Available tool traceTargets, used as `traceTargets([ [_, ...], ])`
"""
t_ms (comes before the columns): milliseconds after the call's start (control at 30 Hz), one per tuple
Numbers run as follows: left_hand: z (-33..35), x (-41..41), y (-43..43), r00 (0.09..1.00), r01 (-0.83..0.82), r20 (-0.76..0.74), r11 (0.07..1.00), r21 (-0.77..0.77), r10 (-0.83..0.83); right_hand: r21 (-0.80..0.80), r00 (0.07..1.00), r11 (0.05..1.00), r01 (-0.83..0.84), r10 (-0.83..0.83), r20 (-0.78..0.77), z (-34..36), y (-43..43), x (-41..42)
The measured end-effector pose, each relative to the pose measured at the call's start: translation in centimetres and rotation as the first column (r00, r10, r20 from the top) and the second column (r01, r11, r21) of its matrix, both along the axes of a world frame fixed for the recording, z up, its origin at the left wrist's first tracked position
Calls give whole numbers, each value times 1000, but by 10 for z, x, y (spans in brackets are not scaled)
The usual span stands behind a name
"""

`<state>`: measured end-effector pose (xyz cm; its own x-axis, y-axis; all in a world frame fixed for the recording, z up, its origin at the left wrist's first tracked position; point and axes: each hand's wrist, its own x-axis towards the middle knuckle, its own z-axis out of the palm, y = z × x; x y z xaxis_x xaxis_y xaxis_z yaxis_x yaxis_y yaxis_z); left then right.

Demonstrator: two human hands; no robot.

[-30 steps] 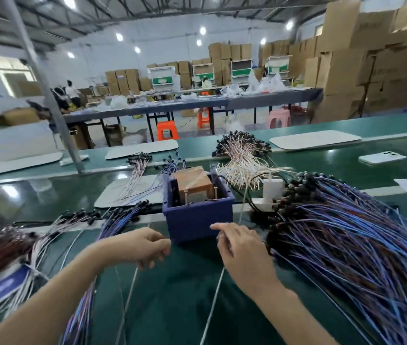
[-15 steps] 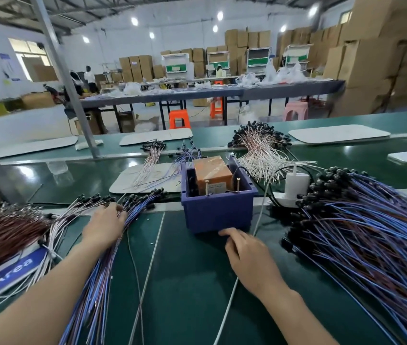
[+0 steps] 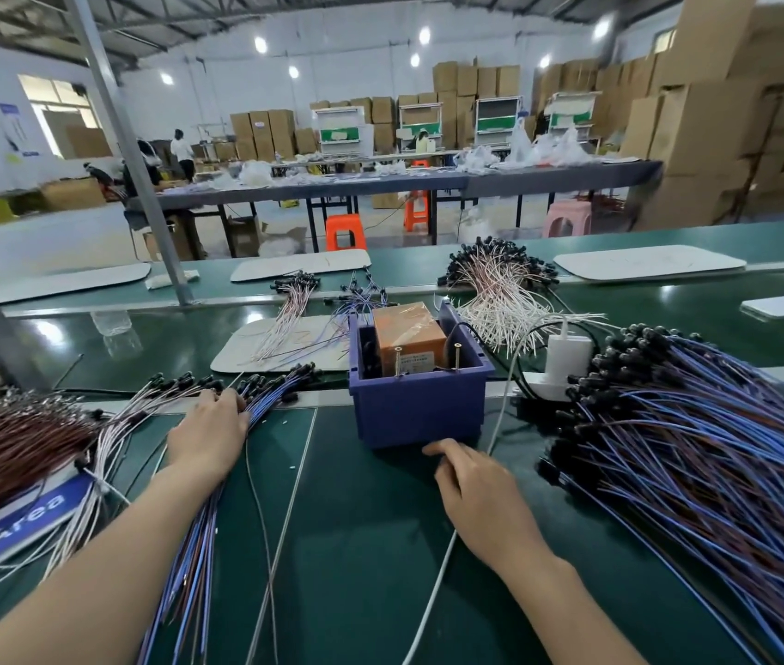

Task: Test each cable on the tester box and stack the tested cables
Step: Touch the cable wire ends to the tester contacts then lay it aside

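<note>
Here: one hand on the stack, one before the tester

Squarely in the middle of the dark green table (image 3: 361, 559) stands the tester, a blue plastic box (image 3: 418, 415) with an orange wrapped block (image 3: 409, 336) inside and two brass pins (image 3: 398, 364) standing up at its near wall; the left hand (image 3: 210, 436) lies palm down on the stack of thin blue cables with black plug ends (image 3: 193, 559) to the left of the box, its grip apart, fingers stretched flat over the wires and reaching to the plugs; the right hand (image 3: 476, 496) rests on the table just in front of the box, near its right corner, fingers tucked under; a white cord (image 3: 430, 587) runs beneath that hand, and whether the grip is clamped on it I cannot tell; to the right, well apart from the stack, spreads a large heap of blue and brown cables (image 3: 697, 496), plug ends toward the box; a white charger (image 3: 567, 357) stands behind, between heap and box; pale pink-white wires (image 3: 106, 453) and a brown bundle (image 3: 6, 453) lie left of the stack.
</note>
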<state>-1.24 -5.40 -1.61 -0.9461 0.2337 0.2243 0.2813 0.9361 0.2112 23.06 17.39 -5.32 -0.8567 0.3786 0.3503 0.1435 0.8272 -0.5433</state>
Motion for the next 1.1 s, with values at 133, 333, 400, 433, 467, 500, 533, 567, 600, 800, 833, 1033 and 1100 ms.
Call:
traceTargets([
  [133, 0, 4, -1, 999, -5, -32, 996, -84, 2, 1, 1000, 1000, 12, -12, -8, 0, 0, 1],
  [333, 3, 7, 3, 996, -64, -52, 987, 145, 73, -19, 1000, 1000, 16, -17, -21, 1, -1, 1],
  [400, 12, 12, 5, 988, -79, -96, 921, 383, 124, -20, 999, 1000, 22, -22, -23, 0, 0, 1],
  [433, 18, 16, 6, 981, -66, -127, 867, 494, 147, -26, 999, 999, 25, -25, -24, -1, 0, 1],
  [467, 26, 20, 8, 973, -23, -171, 805, 593, 153, -38, 999, 999, 26, -27, -31, -2, 0, 1],
  [500, 36, 26, 11, 963, 57, -233, 737, 674, 139, -68, 998, 997, 25, -29, -51, -3, 1, 1],
  [533, 47, 35, 14, 944, 163, -311, 666, 728, 109, -132, 996, 991, 18, -29, -86, -3, 1, 1],
  [567, 58, 47, 18, 916, 276, -395, 599, 751, 73, -239, 990, 971, 4, -38, -138, -3, 2, 1],
  [600, 67, 61, 23, 880, 386, -474, 535, 752, 32, -378, 978, 926, -17, -63, -199, -2, 2, 2],
  [800, 56, 152, 69, 690, 698, -646, 533, 477, -325, -922, 836, 243, -300, -399, -377, 19, 25, 13],
  [833, 45, 164, 78, 644, 729, -666, 566, 384, -377, -923, 825, 69, -379, -428, -370, 22, 29, 15],
  [1033, -14, 201, 113, 531, 801, -558, 592, 85, -638, -763, 762, -308, -568, -547, -346, 26, 40, 24],
  [1100, -22, 199, 115, 487, 814, -538, 581, -5, -688, -734, 747, -342, -587, -579, -328, 26, 46, 25],
])
